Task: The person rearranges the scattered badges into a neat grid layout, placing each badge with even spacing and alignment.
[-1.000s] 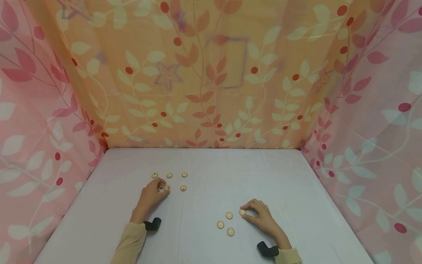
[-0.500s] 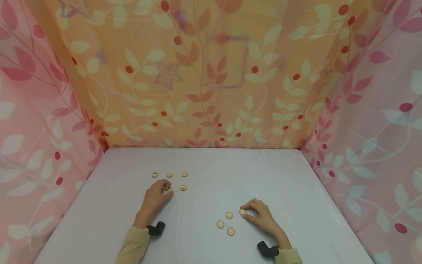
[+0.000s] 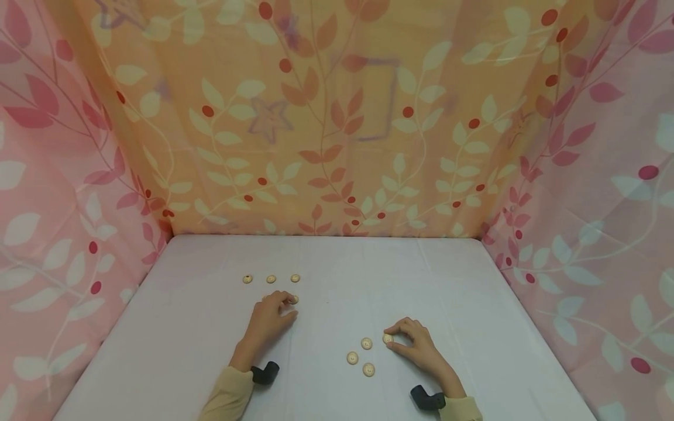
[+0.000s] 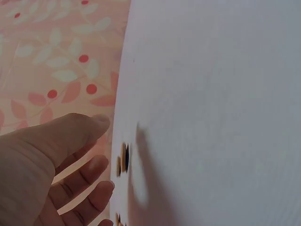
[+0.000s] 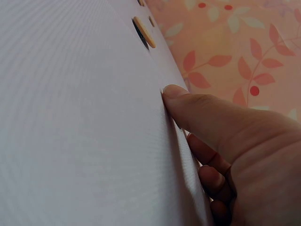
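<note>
In the head view my left hand (image 3: 270, 318) is over the table at left of centre, fingertips close over a round tan button (image 3: 295, 300) they partly cover. The left wrist view shows its thumb and fingers apart, loosely bent, with nothing between them; two buttons seen edge-on, the nearer button (image 4: 124, 157) among them, lie beyond. My right hand (image 3: 418, 345) rests low on the right, pinching a tan button (image 3: 388, 338) flat on the cloth between thumb and forefinger. Beside it lie three loose buttons: an upper button (image 3: 366, 343), a left button (image 3: 352, 358) and a lower button (image 3: 368, 369).
Three buttons form a row farther back: a left one (image 3: 247, 279), a middle one (image 3: 271, 279) and a right one (image 3: 295, 278). White cloth covers the table (image 3: 421, 280). Patterned curtains (image 3: 326, 117) stand at the back and both sides. Each wrist wears a black camera (image 3: 266, 373).
My left hand has let go of the button at the left of the second row and moved right to the one beside it, now covering the first. My right hand has stayed in place.
</note>
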`<action>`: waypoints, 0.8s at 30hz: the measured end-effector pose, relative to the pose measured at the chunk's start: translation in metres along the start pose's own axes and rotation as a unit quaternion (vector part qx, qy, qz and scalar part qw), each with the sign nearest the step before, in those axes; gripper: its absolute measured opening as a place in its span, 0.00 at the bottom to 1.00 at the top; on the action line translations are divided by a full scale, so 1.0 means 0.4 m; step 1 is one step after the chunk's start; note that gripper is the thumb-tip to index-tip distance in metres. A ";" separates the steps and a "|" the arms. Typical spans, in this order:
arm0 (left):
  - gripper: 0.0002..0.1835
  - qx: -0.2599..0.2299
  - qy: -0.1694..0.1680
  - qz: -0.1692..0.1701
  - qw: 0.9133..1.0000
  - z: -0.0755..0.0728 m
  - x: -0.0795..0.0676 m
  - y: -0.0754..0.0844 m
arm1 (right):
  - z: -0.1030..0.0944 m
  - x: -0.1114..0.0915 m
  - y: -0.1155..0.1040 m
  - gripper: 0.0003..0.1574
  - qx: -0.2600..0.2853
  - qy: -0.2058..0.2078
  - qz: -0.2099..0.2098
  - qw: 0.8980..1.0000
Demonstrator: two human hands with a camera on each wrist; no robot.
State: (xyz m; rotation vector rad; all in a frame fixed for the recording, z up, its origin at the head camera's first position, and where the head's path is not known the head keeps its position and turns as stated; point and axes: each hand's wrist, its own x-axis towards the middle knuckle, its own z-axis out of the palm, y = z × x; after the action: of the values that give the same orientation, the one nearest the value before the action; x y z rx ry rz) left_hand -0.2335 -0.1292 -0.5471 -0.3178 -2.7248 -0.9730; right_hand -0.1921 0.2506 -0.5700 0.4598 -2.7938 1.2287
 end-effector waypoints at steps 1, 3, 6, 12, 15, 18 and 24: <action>0.13 -0.001 0.000 0.010 1.000 0.004 -0.001 0.006 | 0.000 0.000 0.000 0.14 0.000 0.000 -0.001 1.000; 0.13 -0.005 0.000 0.033 0.999 0.011 -0.003 0.017 | 0.000 -0.001 -0.001 0.14 0.002 0.001 -0.003 1.000; 0.13 -0.010 -0.007 0.060 0.998 0.022 -0.007 0.033 | 0.000 -0.001 -0.001 0.14 0.000 0.002 -0.004 1.000; 0.12 -0.005 -0.030 0.102 0.994 0.039 -0.011 0.063 | 0.000 -0.001 -0.002 0.14 0.001 0.001 -0.001 1.000; 0.13 -0.005 -0.045 0.132 0.990 0.044 -0.014 0.080 | 0.000 -0.001 -0.002 0.14 0.000 0.001 -0.001 1.000; 0.13 -0.018 -0.082 0.149 0.985 0.050 -0.019 0.096 | 0.000 -0.001 -0.001 0.14 0.000 0.003 -0.002 1.000; 0.16 -0.035 -0.169 0.186 0.967 0.077 -0.028 0.120 | -0.001 -0.002 -0.001 0.14 -0.002 0.005 -0.008 1.000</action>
State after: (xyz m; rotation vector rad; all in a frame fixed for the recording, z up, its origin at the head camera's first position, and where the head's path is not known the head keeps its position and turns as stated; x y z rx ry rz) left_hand -0.2138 -0.0746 -0.5451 -1.0535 -2.7650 -0.9780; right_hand -0.1913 0.2509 -0.5695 0.4725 -2.7792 1.2180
